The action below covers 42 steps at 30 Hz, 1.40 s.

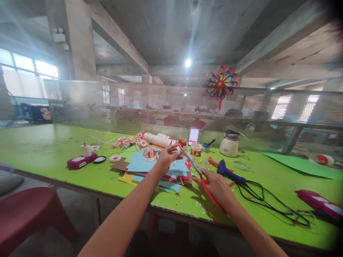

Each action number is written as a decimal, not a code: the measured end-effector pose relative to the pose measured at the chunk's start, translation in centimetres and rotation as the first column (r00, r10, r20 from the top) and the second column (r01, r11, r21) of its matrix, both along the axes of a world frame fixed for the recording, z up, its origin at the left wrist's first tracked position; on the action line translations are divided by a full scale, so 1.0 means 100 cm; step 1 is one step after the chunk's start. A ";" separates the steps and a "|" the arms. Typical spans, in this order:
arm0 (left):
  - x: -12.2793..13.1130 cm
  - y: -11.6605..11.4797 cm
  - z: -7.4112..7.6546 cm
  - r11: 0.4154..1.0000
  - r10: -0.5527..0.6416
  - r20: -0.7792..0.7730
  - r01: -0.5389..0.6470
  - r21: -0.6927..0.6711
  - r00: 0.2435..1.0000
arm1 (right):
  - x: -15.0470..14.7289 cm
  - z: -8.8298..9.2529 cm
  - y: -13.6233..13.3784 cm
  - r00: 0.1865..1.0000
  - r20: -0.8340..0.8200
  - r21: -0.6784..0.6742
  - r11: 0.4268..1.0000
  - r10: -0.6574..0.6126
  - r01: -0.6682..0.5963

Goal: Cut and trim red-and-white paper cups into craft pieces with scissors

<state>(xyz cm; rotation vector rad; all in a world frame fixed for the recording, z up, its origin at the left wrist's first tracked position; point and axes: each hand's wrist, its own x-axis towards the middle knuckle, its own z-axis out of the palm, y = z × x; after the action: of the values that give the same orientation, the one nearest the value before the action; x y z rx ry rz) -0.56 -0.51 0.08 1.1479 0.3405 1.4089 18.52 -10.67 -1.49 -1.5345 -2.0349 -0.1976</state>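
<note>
In my right hand (217, 186) is a pair of scissors (205, 184) with orange-red handles, the blades pointing away and to the left. My left hand (168, 157) is at the blade tips, fingers pinched; whatever they hold is too small to make out. Below it lies a stack of coloured paper sheets (139, 165), light blue on top, with red, brown and yellow edges showing. A small white paper cup piece with red and yellow print (150, 154) sits on the sheets. Small paper scraps lie near the scissors.
A blue glue gun (227, 171) with a black cord lies right of my right hand. Behind are white rolls (157, 140), a printed tub (196, 150), a phone (193, 136) and a kettle (229, 144). Purple power strips (80, 161) lie at both sides. A mesh divider (150, 103) runs behind.
</note>
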 end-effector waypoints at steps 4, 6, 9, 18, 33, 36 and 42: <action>0.001 0.000 -0.001 1.000 0.007 0.017 -0.006 -0.018 1.000 | 0.001 0.000 -0.002 1.000 -0.001 -0.005 1.000 0.009 -0.009; 0.001 0.000 -0.001 1.000 0.008 0.013 -0.008 -0.023 1.000 | 0.001 0.000 -0.003 1.000 -0.003 -0.005 1.000 0.008 -0.008; 0.000 0.000 -0.001 1.000 0.013 -0.003 -0.013 -0.023 1.000 | 0.000 0.002 -0.004 1.000 -0.005 0.000 1.000 0.000 0.000; 0.001 0.000 -0.001 1.000 0.009 -0.015 -0.009 -0.022 1.000 | -0.001 0.001 -0.003 1.000 0.000 0.006 1.000 -0.017 0.017; 0.002 0.000 -0.002 1.000 0.008 -0.032 -0.009 -0.023 0.999 | -0.002 0.005 -0.007 0.999 -0.038 -0.006 1.000 0.009 -0.009; 0.002 -0.001 -0.001 1.000 0.001 -0.025 -0.001 -0.022 1.000 | -0.003 0.006 -0.007 0.999 -0.044 -0.002 1.000 0.003 -0.003; -0.001 -0.005 0.003 0.999 -0.038 0.007 0.038 -0.001 0.999 | 0.000 0.002 -0.002 0.991 -0.100 0.038 0.995 -0.088 0.092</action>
<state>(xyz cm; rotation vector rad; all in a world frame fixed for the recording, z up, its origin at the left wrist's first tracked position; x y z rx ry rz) -0.63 -0.97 0.38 1.1429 0.3132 1.3788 18.47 -10.88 -1.25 -1.5801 -1.8762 -0.1952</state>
